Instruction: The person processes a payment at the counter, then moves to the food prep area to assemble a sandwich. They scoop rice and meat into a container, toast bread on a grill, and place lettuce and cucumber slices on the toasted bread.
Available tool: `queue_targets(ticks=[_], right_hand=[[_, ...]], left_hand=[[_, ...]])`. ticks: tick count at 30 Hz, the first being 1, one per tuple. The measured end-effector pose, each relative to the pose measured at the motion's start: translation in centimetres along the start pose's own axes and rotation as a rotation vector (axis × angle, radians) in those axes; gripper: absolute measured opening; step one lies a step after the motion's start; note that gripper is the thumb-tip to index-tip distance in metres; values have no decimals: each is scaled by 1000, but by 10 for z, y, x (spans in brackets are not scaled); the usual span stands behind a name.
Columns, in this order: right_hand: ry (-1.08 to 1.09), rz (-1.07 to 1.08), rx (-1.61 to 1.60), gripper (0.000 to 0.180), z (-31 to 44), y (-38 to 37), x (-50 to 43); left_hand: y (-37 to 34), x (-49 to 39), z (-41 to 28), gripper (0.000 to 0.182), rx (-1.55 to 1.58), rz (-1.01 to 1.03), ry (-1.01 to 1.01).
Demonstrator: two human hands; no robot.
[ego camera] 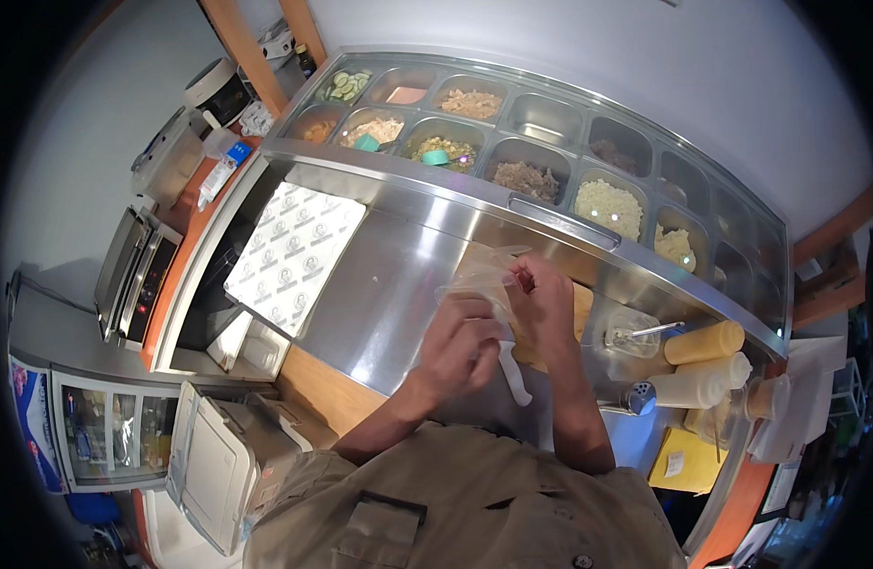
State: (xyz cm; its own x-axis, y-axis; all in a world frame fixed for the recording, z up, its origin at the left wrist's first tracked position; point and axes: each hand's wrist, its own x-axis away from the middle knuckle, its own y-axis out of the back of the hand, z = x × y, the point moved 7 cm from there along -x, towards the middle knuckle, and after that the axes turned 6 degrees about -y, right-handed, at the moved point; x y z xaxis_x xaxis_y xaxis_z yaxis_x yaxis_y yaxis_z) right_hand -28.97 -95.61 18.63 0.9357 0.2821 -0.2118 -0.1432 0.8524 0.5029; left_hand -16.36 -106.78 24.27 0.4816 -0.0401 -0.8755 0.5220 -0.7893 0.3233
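My left hand (461, 345) and my right hand (543, 299) are close together over the steel counter, both pinching a thin clear plastic glove or bag (479, 277). The film spreads up and to the left from my fingers; which of the two it is cannot be told. Below my hands a white knife handle (513, 373) points towards me, its blade hidden. A wooden cutting board (582, 313) lies partly behind my right hand. To the left is a stack of printed wrapping paper (294, 256).
A glass-covered rack of steel food pans (543, 117) spans the far side. On the right stand squeeze bottles (703, 343), a blue-topped shaker (639, 398) and a clear container (632, 333) with a utensil. Lidded plastic bins (212, 466) stand lower left; a contact grill (134, 274) is beyond.
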Motion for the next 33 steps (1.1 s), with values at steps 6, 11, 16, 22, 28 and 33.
queue_targets(ticks=[6,11,16,22,28,33], right_hand=[[184,-91,1,6,27,-4,13],[309,-111,85,7,26,-16,34],[441,-127,132,6,32,-30,53],[372,-38,69,6,28,-42,61],[424,386,-128,10,24,-72,84],[-370,156,-965,23,-57,-39,18]], left_hand=[[-47,55,61,30,416,9,824],[-54,73,97,41,905,-466,1065],[-58,78,121,58,1158,-701,1044],[-75,81,110,87,1553,-347,1011],[-65,82,143,88,1247,-514,1014],[-64,73,187,81,1111,-438,1107]])
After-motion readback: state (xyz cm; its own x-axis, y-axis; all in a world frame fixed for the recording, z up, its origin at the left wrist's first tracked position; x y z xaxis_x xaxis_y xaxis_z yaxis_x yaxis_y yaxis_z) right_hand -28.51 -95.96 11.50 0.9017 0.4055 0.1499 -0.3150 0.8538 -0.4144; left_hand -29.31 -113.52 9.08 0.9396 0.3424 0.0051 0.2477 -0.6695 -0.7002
